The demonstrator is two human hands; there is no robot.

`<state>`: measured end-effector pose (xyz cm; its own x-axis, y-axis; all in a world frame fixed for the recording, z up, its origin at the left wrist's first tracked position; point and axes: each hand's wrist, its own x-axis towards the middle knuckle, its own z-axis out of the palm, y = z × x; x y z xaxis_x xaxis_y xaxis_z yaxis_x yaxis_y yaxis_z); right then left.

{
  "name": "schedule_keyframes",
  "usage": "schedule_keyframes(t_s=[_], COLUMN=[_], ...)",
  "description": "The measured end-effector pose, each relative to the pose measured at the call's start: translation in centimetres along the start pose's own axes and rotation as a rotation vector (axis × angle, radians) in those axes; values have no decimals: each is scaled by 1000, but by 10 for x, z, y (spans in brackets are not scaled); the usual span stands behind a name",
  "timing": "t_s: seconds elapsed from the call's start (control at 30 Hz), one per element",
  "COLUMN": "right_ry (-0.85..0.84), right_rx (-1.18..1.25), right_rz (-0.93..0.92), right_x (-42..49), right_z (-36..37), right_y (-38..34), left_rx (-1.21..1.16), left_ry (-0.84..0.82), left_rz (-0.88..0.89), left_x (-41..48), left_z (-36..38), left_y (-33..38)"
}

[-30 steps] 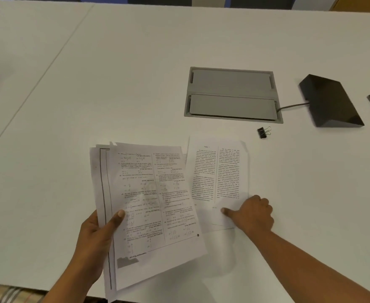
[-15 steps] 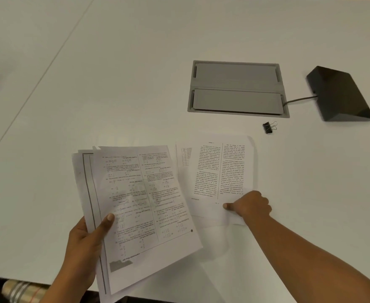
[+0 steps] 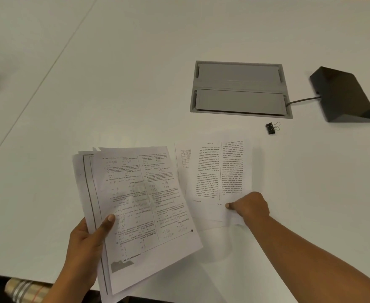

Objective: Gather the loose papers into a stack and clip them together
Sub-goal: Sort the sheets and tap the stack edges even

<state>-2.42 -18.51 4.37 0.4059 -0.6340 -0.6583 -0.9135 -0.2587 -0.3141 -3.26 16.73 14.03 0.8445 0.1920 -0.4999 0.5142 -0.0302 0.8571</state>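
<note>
My left hand [image 3: 85, 243] grips a fanned bundle of printed sheets [image 3: 142, 206] by its lower left edge, thumb on top, held above the table's near edge. To its right a two-column text page [image 3: 219, 171] rests over another sheet [image 3: 183, 162] that peeks out on its left. My right hand [image 3: 250, 207] pinches the bottom right corner of that page, which lifts slightly off the table. A small black binder clip [image 3: 271, 128] lies on the white table [image 3: 136, 73] beyond the page, untouched.
A grey recessed cable hatch [image 3: 239, 88] sits in the table behind the clip. A dark wedge-shaped device [image 3: 343, 95] with a cable stands at the far right. A table seam [image 3: 37, 84] runs diagonally on the left.
My right hand went from pressing flat on the text page to pinching its lower corner, and the page slid slightly, uncovering a sheet beneath. The left-hand bundle shifted a little left.
</note>
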Motion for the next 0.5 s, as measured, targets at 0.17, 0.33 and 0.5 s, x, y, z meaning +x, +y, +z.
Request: schedule_keyframes(t_s=[0.17,0.33,0.5], right_ry=[73,148,155], right_rx=[82,29,57], right_rz=[-130,-218,-219], right_x=[2,6,15], right_z=[-9,-28,-43], right_y=[11,24,42], left_rx=[-10,-5,-15], left_ry=[14,8,-24], left_rz=[-15,-13,-11], left_x=[1,3,5], left_z=[-4,0,13], left_y=[0,1,3])
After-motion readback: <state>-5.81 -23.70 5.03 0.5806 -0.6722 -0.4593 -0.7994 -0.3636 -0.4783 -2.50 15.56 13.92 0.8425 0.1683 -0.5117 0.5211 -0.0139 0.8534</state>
